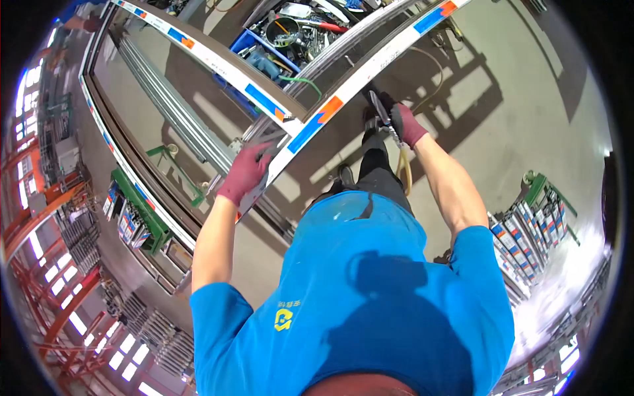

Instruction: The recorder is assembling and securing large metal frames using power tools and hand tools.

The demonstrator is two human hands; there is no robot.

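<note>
A large metal frame [254,99] with white, blue and orange film on its bars lies across the upper view. My left hand [246,174], in a maroon glove, is closed on the near bar [281,160], just below the joint where a second bar meets it. My right hand [405,124], gloved alike, is closed round a dark and silver hand tool [382,111], held to the right of that bar and apart from it. A yellowish hose [404,173] hangs below the tool. The tool's exact kind is hard to make out.
Behind the near bar stands a blue bin [259,49] of metal parts and tools. Long metal profiles [175,109] lie under the frame. Green racks with profiles stand at left [140,221] and right [545,214]. At the far upper left, another person's hand [90,24] is near the frame.
</note>
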